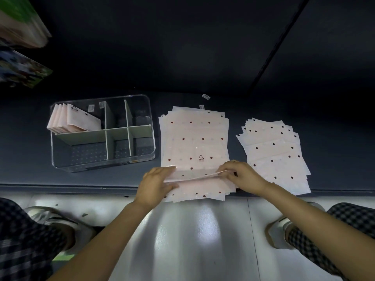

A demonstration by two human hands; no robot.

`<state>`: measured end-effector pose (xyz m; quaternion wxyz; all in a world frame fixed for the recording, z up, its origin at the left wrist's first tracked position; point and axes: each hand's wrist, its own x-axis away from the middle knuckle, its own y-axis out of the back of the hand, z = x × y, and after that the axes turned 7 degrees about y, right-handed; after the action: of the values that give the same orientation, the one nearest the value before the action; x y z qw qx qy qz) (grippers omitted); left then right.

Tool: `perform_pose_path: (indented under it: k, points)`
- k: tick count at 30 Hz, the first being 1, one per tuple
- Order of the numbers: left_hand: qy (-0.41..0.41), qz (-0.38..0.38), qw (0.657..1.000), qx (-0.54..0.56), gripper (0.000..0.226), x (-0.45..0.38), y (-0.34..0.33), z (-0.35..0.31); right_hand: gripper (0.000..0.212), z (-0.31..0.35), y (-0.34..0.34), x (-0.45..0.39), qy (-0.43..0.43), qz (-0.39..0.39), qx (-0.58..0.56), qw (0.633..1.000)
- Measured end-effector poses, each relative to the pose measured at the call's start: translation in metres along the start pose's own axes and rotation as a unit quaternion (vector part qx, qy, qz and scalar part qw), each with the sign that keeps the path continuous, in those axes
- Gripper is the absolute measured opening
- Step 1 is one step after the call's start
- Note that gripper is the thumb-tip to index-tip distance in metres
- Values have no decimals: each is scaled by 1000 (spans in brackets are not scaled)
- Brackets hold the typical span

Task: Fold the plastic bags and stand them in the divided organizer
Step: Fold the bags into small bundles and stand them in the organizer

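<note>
Nearest, glossy grey floor (pixel 182 240) with two pale sneakers, one each side, and checked trouser legs at the frame edges. Both bare forearms reach forward to the near edge of a dark blue-grey low platform (pixel 30 175). Left hand (pixel 156 184) has fingers curled, pinching the near-left corner of the top pale pink translucent plastic bag with dark red dots (pixel 194 142); right hand (pixel 241 175) pinches the near-right corner of the same bag, lifting its near edge a little off the stack of matching dotted bags (pixel 203 192) below, which overhangs the platform edge. Just right, apart from it, a second fanned pile of whitish dotted bags (pixel 276 157). Left of the centre stack, a clear rectangular plastic organizer with pale grey dividers (pixel 129 136); its far-left compartment holds several folded pink bags (pixel 71 120) standing, leaning; other compartments show only the base. Beyond, small white labels (pixel 206 96) on the platform, then a dark wall. Far left, blurred colourful packages (pixel 20 23).
</note>
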<state>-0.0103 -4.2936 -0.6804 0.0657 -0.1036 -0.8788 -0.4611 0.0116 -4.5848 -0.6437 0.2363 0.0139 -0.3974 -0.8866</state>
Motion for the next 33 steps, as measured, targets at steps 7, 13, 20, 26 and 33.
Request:
perform_pose_path:
  k: [7,13,20,26,33]
  points:
    - [139,-6,977,163,17,-7,-3,-6,10,-2,17,-16,-94,-38,-144,984]
    - [98,-139,983,70,50,4,-12,-30,10,-13,4,-47,-179,-36,-42,982]
    - [-145,51,964,-216,69,8,-44,-35,18,-14,-5,-54,-210,-38,35,976]
    - [-124,86,941,-302,76,8,-54,-26,48,17,-51,-35,37,-73,225,971]
    - [-137,96,938,-303,78,6,-46,-21,67,-3,-77,-11,43,59,293,953]
